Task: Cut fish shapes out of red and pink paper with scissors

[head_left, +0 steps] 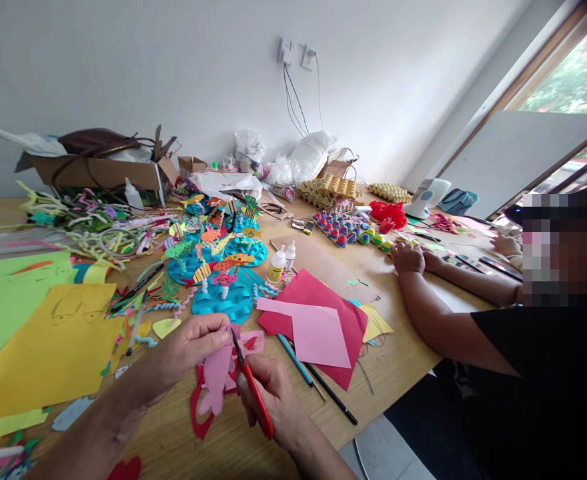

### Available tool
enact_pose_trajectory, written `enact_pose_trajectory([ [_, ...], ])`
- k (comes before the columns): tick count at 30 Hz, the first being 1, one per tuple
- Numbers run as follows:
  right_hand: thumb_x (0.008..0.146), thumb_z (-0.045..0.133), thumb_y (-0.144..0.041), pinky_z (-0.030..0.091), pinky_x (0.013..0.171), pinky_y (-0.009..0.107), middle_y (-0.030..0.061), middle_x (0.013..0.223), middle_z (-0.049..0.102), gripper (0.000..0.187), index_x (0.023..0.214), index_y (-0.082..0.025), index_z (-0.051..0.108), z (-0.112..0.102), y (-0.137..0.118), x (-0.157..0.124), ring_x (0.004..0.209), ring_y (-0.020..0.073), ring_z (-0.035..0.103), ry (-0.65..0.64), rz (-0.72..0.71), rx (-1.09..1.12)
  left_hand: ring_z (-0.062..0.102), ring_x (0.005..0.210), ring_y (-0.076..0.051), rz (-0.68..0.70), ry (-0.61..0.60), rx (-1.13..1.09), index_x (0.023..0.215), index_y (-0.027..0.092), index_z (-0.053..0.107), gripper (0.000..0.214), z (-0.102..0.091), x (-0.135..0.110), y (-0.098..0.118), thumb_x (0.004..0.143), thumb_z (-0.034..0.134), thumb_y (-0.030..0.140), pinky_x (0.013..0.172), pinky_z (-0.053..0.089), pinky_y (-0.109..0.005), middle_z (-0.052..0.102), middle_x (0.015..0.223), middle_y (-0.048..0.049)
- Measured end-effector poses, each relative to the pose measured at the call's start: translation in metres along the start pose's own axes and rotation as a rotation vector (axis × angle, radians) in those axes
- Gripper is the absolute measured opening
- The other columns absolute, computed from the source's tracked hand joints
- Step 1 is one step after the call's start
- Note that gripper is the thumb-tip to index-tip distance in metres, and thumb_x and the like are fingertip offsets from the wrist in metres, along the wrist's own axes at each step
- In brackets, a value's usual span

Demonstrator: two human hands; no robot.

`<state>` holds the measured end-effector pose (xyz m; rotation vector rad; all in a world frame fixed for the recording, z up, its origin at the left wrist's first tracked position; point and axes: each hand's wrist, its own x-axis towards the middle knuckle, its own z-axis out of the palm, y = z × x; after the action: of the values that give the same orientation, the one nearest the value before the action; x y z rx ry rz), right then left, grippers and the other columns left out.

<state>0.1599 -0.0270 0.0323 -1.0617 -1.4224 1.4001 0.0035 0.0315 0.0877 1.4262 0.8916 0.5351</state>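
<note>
Pinched between the fingers of my left hand [201, 343] is a piece of pink paper [215, 380], cut in a fish-like shape with a forked tail at its lower end. My right hand [273, 393] grips red-handled scissors [257, 395], whose blades meet the paper's upper edge close to my left fingertips. Red paper scraps [201, 420] lie on the table under the pink piece. To the right, a pink sheet [318, 333] rests on a larger red sheet [346, 313], with pencils [295, 360] beside them.
Yellow paper [73, 340] with pencil drawings lies at left. Blue paper discs [223, 303] bearing paper fish, glue bottles [276, 265] and egg cartons [328, 190] stand farther back. A box [98, 175] is by the wall. A person's arms [423, 300] rest on the table at right.
</note>
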Motion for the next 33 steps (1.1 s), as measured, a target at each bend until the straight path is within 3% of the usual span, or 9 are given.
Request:
enact_pose_trajectory([
  [9, 0.081, 0.046, -0.030, 0.026, 0.033, 0.016, -0.0062, 0.044, 0.039, 0.024, 0.060, -0.017, 0.043, 0.000, -0.007, -0.001, 0.035, 0.0060, 0.033, 0.006, 0.010, 0.000, 0.037, 0.058, -0.011, 0.010, -0.040, 0.007, 0.070, 0.017, 0.050, 0.025, 0.000, 0.002, -0.001, 0.080, 0.048, 0.040, 0.053, 0.030, -0.023, 0.043, 0.062, 0.0047],
  [16, 0.080, 0.044, -0.022, 0.026, 0.034, 0.016, -0.0065, 0.046, 0.037, 0.021, 0.060, -0.018, 0.043, -0.001, -0.001, -0.003, 0.037, 0.0057, 0.032, -0.024, -0.011, 0.045, 0.033, 0.057, -0.012, 0.019, -0.050, 0.090, 0.064, 0.018, 0.046, 0.028, -0.002, 0.000, 0.002, 0.080, 0.046, 0.041, 0.053, 0.028, -0.023, 0.038, 0.061, 0.0051],
  [26, 0.080, 0.043, -0.021, 0.022, 0.040, 0.019, -0.0065, 0.050, 0.030, 0.024, 0.057, -0.018, 0.037, -0.007, -0.007, -0.006, 0.043, 0.0057, 0.029, -0.041, -0.018, -0.098, 0.035, 0.062, -0.013, -0.016, -0.049, 0.154, 0.071, 0.018, 0.050, 0.027, -0.007, 0.001, -0.006, 0.079, 0.047, 0.044, 0.055, 0.029, -0.022, 0.039, 0.066, 0.0047],
  [33, 0.081, 0.046, -0.025, 0.022, 0.042, 0.020, -0.0062, 0.051, 0.029, 0.028, 0.056, -0.019, 0.035, -0.011, -0.007, -0.007, 0.046, 0.0068, 0.028, -0.066, -0.013, -0.189, 0.035, 0.058, -0.012, 0.003, -0.149, 0.222, 0.064, 0.018, 0.046, 0.028, -0.010, -0.001, 0.001, 0.081, 0.043, 0.040, 0.052, 0.027, -0.022, 0.037, 0.061, 0.0056],
])
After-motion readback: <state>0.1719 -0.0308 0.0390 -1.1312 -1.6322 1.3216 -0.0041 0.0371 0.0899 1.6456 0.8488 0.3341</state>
